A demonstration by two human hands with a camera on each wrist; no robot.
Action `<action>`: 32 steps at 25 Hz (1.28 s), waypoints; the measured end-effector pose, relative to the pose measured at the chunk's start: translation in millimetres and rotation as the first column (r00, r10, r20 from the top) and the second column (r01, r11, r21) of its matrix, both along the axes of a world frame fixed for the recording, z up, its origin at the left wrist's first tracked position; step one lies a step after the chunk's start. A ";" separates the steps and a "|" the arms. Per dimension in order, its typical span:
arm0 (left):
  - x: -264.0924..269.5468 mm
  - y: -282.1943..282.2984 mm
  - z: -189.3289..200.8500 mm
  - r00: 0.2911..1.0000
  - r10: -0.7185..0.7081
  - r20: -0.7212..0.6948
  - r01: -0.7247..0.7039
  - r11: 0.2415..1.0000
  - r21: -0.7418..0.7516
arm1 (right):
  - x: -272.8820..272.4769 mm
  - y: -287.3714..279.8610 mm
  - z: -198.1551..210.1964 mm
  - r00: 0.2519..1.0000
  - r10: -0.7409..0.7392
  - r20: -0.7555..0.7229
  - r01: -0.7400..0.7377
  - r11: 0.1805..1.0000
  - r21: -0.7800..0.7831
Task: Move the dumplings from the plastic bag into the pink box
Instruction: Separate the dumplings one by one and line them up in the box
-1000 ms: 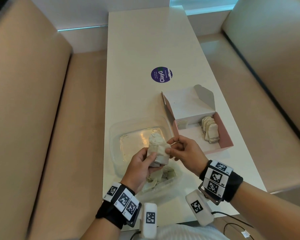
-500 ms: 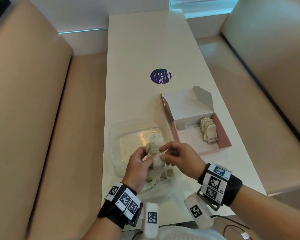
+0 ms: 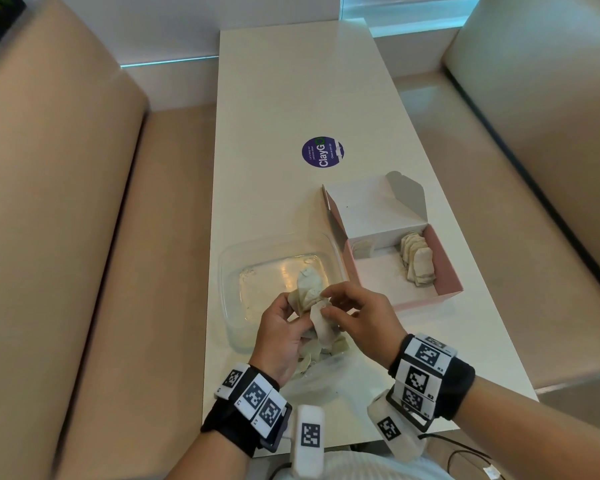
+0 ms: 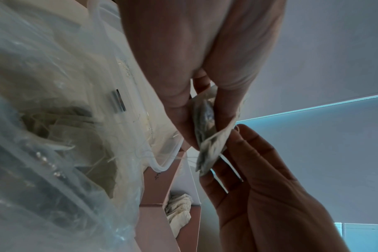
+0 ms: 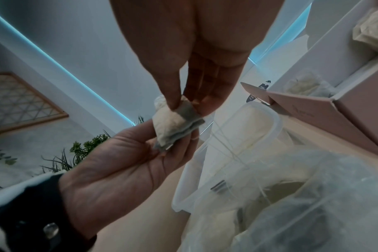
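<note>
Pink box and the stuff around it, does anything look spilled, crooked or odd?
Nothing is spilled. The pink box holds a neat row of dumplings along its right wall, but one dumpling sits apart in the far left corner. Both hands hold a clump.

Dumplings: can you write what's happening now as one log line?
step: separating dumplings | left hand: holds clump | right hand: pinches one | pink box: partly filled
</note>
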State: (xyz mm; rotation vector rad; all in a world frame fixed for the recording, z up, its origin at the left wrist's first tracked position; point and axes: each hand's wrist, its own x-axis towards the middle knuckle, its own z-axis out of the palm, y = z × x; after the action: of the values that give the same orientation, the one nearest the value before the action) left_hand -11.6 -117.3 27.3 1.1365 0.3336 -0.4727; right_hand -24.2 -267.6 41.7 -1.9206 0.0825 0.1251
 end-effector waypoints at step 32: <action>-2.7 7.2 -7.6 0.991 -0.127 0.047 0.123 0.988 0.093 | 2.7 -11.5 0.8 0.992 0.092 -0.088 -0.095 0.995 -0.022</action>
State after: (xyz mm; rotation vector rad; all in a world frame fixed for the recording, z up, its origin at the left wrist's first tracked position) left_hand -14.3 -110.2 19.7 1.2602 0.2405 -0.5416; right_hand -21.5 -279.1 42.5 -1.9453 0.0529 0.2720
